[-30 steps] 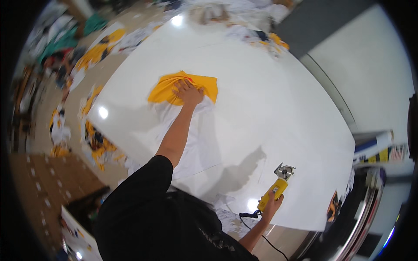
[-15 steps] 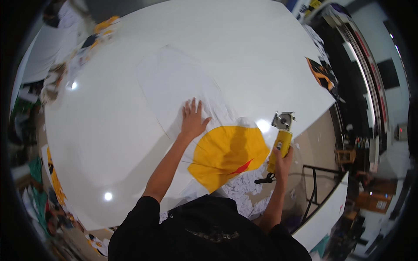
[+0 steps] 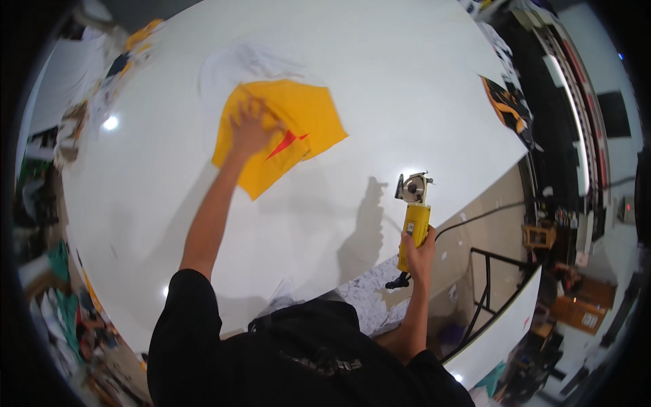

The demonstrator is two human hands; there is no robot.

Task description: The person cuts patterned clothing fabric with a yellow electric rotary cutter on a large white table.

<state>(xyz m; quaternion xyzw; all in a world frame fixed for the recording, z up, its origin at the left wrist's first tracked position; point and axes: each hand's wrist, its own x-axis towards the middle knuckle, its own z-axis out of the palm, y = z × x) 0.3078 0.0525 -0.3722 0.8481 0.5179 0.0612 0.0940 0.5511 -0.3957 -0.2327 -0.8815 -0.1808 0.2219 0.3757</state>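
Observation:
My left hand [image 3: 251,130] is on a yellow piece of cloth [image 3: 310,108] with red marks, its fingers spread and slightly blurred. The cloth lies on the large white table [image 3: 135,210], left of the middle. Crumpled white cloth [image 3: 247,62] extends from beneath its far side. In my right hand [image 3: 420,254] is a yellow handheld electric cloth cutter [image 3: 416,220], gripped around its body. Its round blade head points away from me, over the table's right side and apart from the cloth.
A dark cord [image 3: 485,214] runs off to the right behind the cutter. White scraps [image 3: 369,292] are heaped below the near table edge. Black-and-orange cloth [image 3: 503,105] hangs at the right edge. More cloth [image 3: 139,41] lies far left. A black metal frame [image 3: 487,285] stands at right.
My left hand has moved away and to the left; the yellow cloth has shifted the same way, over the now bunched white cloth. The cutter has moved slightly left in my right hand.

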